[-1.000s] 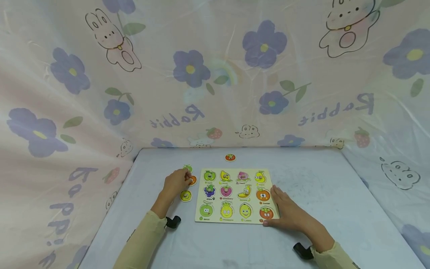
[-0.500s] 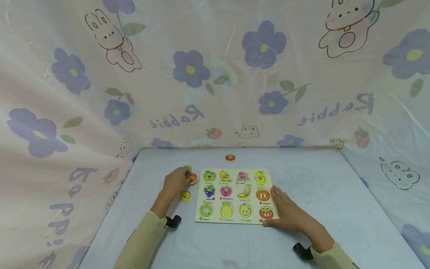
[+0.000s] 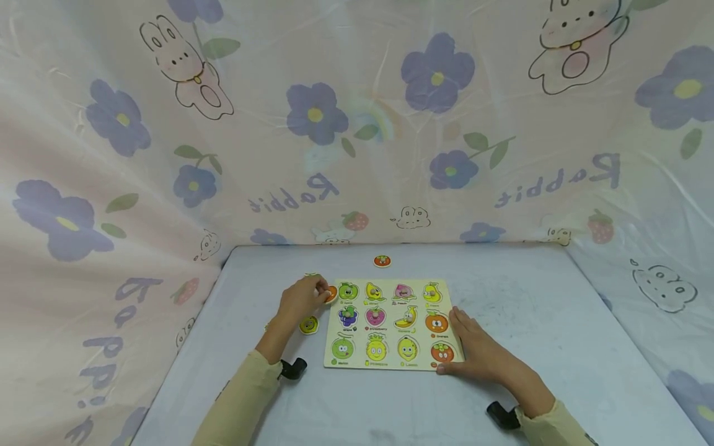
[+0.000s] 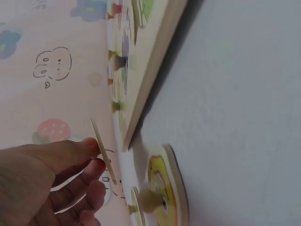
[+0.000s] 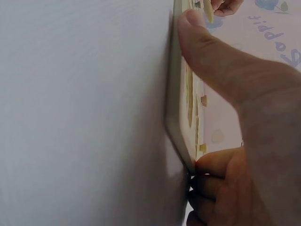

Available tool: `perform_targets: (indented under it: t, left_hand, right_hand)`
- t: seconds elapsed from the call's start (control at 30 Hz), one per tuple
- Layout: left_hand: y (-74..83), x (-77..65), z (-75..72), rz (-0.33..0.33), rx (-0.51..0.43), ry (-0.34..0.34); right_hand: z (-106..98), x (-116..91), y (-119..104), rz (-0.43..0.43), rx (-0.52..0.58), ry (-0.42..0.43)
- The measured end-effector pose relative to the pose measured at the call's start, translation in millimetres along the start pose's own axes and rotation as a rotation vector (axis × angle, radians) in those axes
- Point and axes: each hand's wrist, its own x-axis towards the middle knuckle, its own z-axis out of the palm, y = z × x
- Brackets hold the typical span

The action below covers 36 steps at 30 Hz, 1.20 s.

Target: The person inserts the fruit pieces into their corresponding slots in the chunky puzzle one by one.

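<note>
My left hand (image 3: 301, 301) pinches a round orange-coloured puzzle piece (image 3: 331, 293) between thumb and fingers, at the left edge of the fruit puzzle board (image 3: 389, 334). In the left wrist view this piece (image 4: 104, 153) is tilted edge-on, clear of the table. My right hand (image 3: 481, 352) holds the board's near right corner, thumb on the front edge, fingers along the right side. The right wrist view shows the thumb (image 5: 207, 44) against the board edge (image 5: 175, 89). Knobbed fruit pieces sit in the board's upper rows; the orange place and the bottom row show printed pictures.
A yellow piece (image 3: 308, 325) lies left of the board, and a green piece (image 3: 311, 274) is mostly hidden behind my left hand. Behind the board lies a red piece (image 3: 382, 261). A patterned curtain (image 3: 357, 155) closes off the table's back and sides.
My left hand has moved right and slightly away from me, carrying the orange-coloured piece from beside the green piece to the board's left edge. My right hand and the board have stayed put.
</note>
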Motion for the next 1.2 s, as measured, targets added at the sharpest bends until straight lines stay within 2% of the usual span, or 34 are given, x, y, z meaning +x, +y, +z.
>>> perform_targets:
  t: [0.33, 0.7, 0.93, 1.2]
  left_hand:
    - [20.9, 1.8, 6.3, 0.056, -0.05, -0.005]
    - [35.9, 5.4, 14.6, 0.135, -0.074, -0.013]
    - [48.5, 5.8, 21.5, 0.147, -0.095, -0.034]
    - [56.5, 7.6, 30.2, 0.198, -0.11, -0.057]
  right_hand:
    - [0, 0, -1, 0.008, -0.007, -0.003]
    - [-1, -1, -3, 0.018, 0.002, -0.009]
    - [-1, -1, -2, 0.016, 0.008, -0.012]
    - [-1, 0, -3, 0.005, 0.003, -0.009]
